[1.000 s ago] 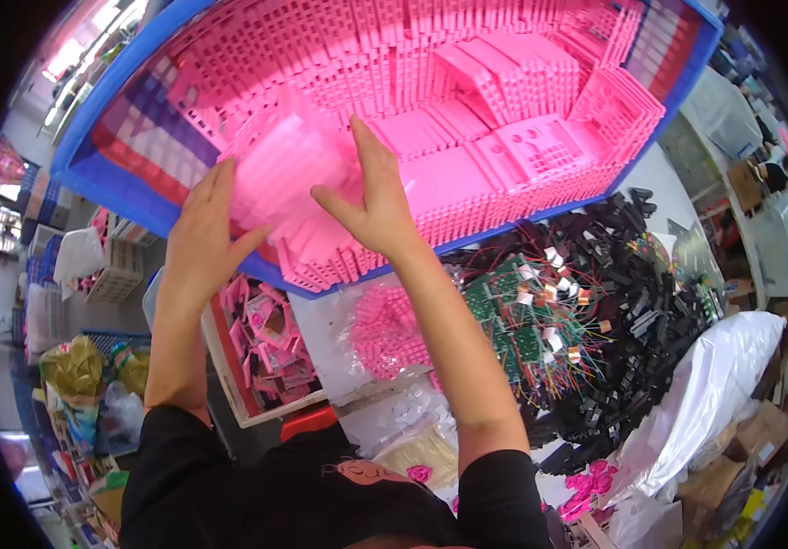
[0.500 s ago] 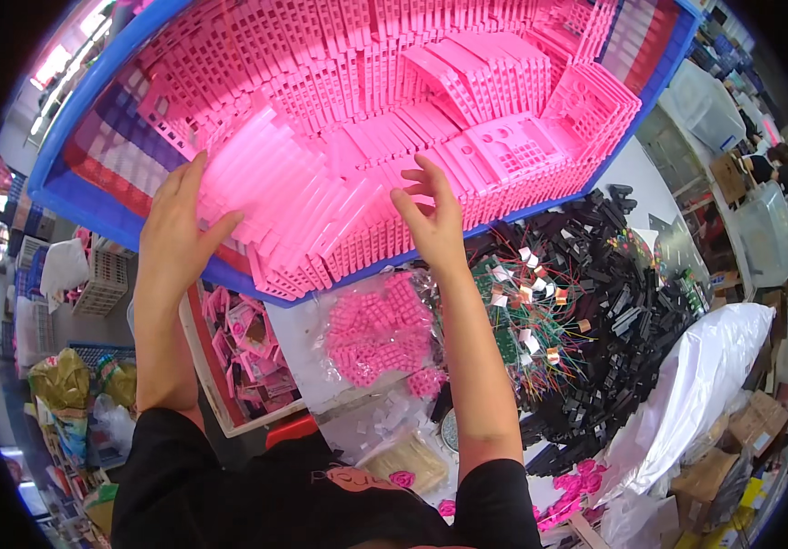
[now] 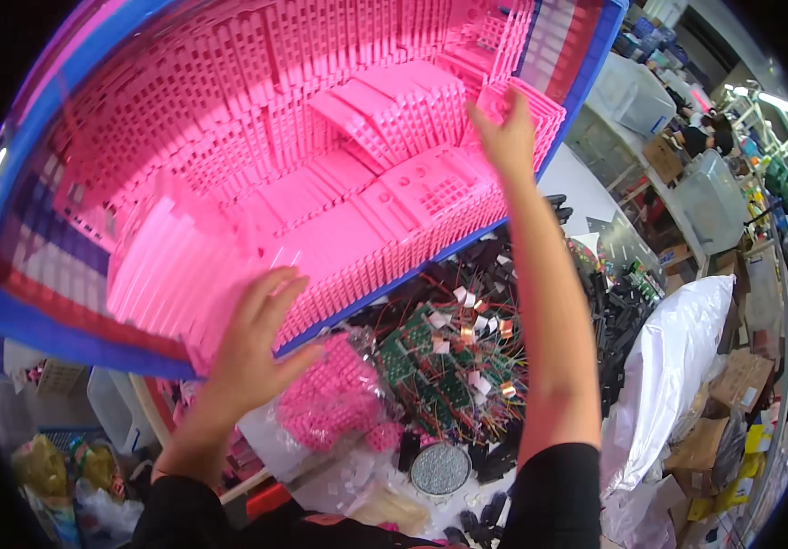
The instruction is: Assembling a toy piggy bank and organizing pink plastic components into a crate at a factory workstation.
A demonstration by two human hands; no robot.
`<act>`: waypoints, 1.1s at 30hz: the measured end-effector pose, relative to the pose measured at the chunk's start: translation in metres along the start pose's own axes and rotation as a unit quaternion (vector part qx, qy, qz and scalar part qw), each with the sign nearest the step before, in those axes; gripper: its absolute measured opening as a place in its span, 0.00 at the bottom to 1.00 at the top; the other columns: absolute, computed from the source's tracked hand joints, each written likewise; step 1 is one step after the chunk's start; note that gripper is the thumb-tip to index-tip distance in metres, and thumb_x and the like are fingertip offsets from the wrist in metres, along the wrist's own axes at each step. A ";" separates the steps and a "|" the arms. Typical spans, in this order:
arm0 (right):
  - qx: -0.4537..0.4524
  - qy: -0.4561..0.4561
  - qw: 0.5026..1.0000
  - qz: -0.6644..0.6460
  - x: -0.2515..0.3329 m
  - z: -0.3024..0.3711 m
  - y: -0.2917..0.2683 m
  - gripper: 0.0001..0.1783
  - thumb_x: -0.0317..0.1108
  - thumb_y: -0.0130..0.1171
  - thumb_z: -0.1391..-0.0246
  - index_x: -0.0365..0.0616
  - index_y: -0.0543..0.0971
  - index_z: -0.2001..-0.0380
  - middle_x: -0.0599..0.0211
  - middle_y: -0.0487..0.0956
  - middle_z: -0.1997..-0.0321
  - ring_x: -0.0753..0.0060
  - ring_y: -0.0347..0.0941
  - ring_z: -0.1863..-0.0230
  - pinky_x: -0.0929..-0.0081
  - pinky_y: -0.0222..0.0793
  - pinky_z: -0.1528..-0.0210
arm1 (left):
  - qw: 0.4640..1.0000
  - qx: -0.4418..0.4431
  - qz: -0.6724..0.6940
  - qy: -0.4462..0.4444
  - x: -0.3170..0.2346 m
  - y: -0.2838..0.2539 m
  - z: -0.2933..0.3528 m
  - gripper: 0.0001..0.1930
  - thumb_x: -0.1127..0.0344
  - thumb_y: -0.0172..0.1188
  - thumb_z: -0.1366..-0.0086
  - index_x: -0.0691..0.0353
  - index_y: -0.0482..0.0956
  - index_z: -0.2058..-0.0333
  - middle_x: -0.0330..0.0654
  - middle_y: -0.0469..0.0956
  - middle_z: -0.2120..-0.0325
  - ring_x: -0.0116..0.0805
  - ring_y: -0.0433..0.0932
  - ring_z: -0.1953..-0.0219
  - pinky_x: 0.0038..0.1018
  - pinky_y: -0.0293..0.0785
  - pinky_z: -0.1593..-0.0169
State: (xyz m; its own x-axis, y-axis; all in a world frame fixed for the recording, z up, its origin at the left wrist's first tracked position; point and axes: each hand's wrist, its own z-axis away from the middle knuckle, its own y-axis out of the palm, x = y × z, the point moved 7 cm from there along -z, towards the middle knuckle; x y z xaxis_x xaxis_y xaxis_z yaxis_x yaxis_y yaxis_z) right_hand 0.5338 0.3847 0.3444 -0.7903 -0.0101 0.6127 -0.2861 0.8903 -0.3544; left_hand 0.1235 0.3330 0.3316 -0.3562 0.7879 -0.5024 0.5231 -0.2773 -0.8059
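A big blue-rimmed crate point(image 3: 92, 355) is packed with rows of pink plastic casing panels point(image 3: 430, 188) that have square button holes. At its left end lies a slanted stack of glossy pink panels point(image 3: 170, 261). My left hand point(image 3: 252, 357) is over the crate's near edge beside that stack, fingers spread, with nothing visible in it. My right hand point(image 3: 508, 142) reaches to the crate's right end, thumb and fingers apart, at the pink panels standing there. Whether its fingertips touch them cannot be made out.
Below the crate lie a clear bag of pink button pads point(image 3: 334, 393), green circuit boards point(image 3: 421, 357) with wires, and black plastic parts point(image 3: 609, 316). A round grey disc point(image 3: 440, 468) is nearby. A silvery-white bag point(image 3: 673, 366) and cardboard boxes point(image 3: 741, 380) stand at right.
My right hand has moved right and farther away, to the crate's right end. My left hand has moved off the glossy stack toward the near edge. The whole view has shifted.
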 end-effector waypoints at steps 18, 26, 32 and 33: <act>-0.041 0.139 0.963 0.228 -0.106 -0.184 0.063 0.45 0.58 0.78 0.66 0.31 0.77 0.54 0.44 0.80 0.49 0.49 0.79 0.49 0.62 0.74 0.47 | 0.995 0.059 -0.052 -0.055 0.082 0.142 -0.024 0.44 0.62 0.73 0.49 0.68 0.61 0.36 0.62 0.52 0.33 0.64 0.50 0.30 0.52 0.50 0.30; -0.068 -0.032 0.991 -0.108 -0.060 -0.109 -0.015 0.30 0.41 0.73 0.51 0.35 0.74 0.51 0.57 0.80 0.56 0.63 0.78 0.56 0.68 0.74 0.53 | 0.991 -0.019 0.126 -0.029 0.067 0.116 -0.032 0.42 0.64 0.71 0.44 0.68 0.60 0.35 0.60 0.59 0.35 0.61 0.61 0.33 0.48 0.59 0.32; 0.145 0.141 0.783 -0.588 0.031 0.086 -0.068 0.35 0.35 0.68 0.45 0.40 0.67 0.37 0.60 0.76 0.41 0.58 0.74 0.42 0.57 0.71 0.39 | 0.349 0.282 0.886 -0.112 0.018 0.134 -0.055 0.49 0.25 0.42 0.34 0.61 0.53 0.29 0.56 0.58 0.32 0.57 0.69 0.37 0.46 0.64 0.33; 0.193 0.153 0.774 -0.583 0.032 0.117 -0.064 0.43 0.40 0.73 0.49 0.41 0.64 0.34 0.62 0.73 0.38 0.58 0.70 0.37 0.57 0.69 0.36 | 0.261 0.341 0.898 -0.100 -0.003 0.132 -0.054 0.61 0.13 0.30 0.45 0.63 0.51 0.29 0.56 0.57 0.31 0.51 0.63 0.32 0.48 0.62 0.33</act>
State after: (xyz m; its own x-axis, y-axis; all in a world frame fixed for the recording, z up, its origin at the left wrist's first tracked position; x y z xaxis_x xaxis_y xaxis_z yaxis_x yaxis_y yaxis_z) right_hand 0.4636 0.2744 0.3034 0.2754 -0.5438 0.7928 -0.8958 0.1541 0.4169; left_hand 0.2355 0.3236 0.2441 -0.0806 -0.9736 -0.2135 -0.2501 -0.1876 0.9499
